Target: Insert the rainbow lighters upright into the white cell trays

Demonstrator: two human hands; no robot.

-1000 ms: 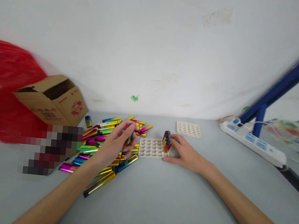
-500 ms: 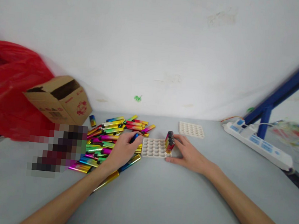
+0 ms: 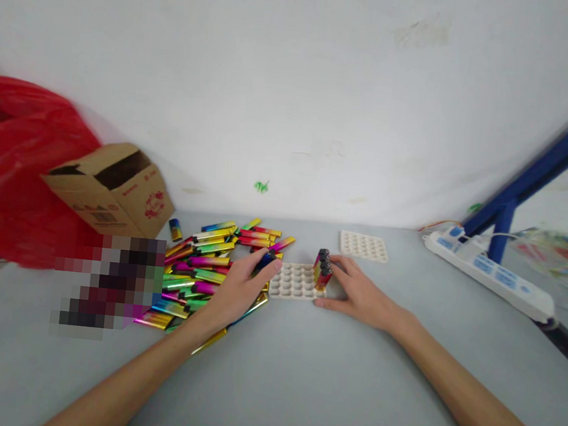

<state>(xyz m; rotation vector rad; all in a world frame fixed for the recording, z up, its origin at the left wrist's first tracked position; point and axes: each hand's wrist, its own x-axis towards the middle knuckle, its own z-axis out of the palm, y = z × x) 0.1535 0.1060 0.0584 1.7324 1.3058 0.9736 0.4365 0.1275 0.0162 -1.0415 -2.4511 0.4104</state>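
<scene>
A white tray (image 3: 293,282) with rows of round holes lies on the table between my hands. Several red and gold lighters (image 3: 323,270) with black tops stand upright in its right end. My right hand (image 3: 354,293) is around that end, thumb at the near corner and fingers by the standing lighters; the fingers are apart. My left hand (image 3: 244,286) pinches a dark blue lighter (image 3: 266,259) near the tray's left edge. Under and left of that hand spreads a pile of shiny coloured lighters (image 3: 212,261), partly hidden by it.
A second white tray (image 3: 364,246) lies behind my right hand. At the left are an open cardboard box (image 3: 115,190) and a red plastic bag (image 3: 21,174). A white power strip (image 3: 493,277) with cables lies at the right by a blue metal frame (image 3: 533,177).
My left hand has moved slightly right toward the tray with the blue lighter, which now tilts more upright. My right hand has stayed in place.
</scene>
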